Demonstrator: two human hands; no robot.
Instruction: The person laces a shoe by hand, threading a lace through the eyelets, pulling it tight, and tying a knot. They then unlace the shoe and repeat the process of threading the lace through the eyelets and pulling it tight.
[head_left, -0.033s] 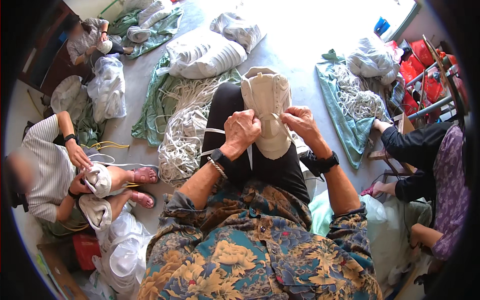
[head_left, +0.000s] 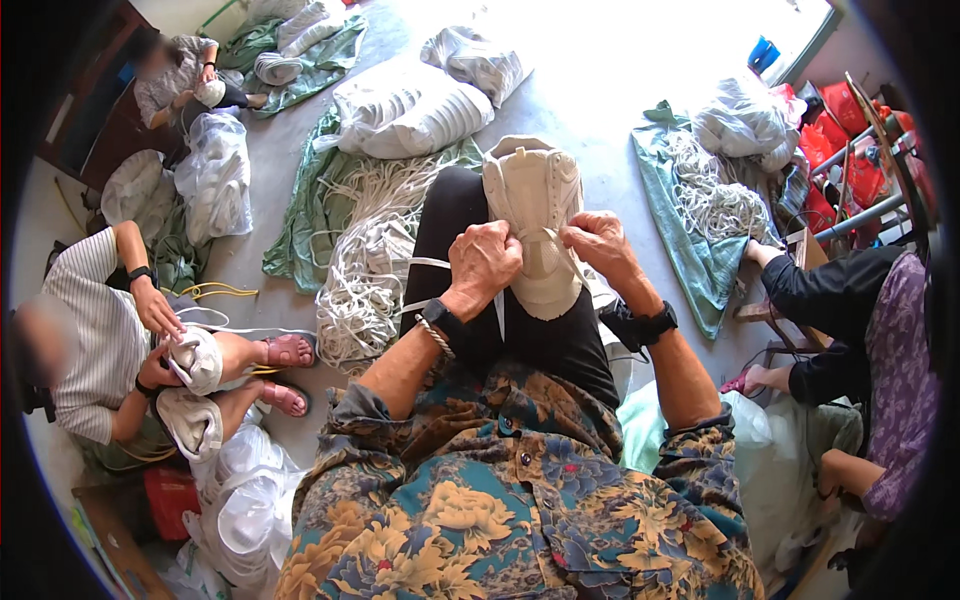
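Note:
A cream sneaker [head_left: 533, 185] rests on my black-trousered thighs, its toe toward me and its opening away. A flat pale shoelace [head_left: 541, 236] crosses the lower end of its tongue. My left hand [head_left: 485, 262] is closed at the shoe's left side, fingers pinching the lace; a loose length runs out past the wrist. On the other side, my right hand [head_left: 602, 246] pinches the lace between thumb and fingers, just off the shoe's edge. Both fingertips partly hide the lace.
A heap of white laces [head_left: 365, 270] lies on green sacking to the left, below bagged white shoes [head_left: 410, 108]. More laces [head_left: 715, 185] lie at the right. One co-worker [head_left: 95, 320] handles shoes at the left; another person [head_left: 890, 350] sits at the right.

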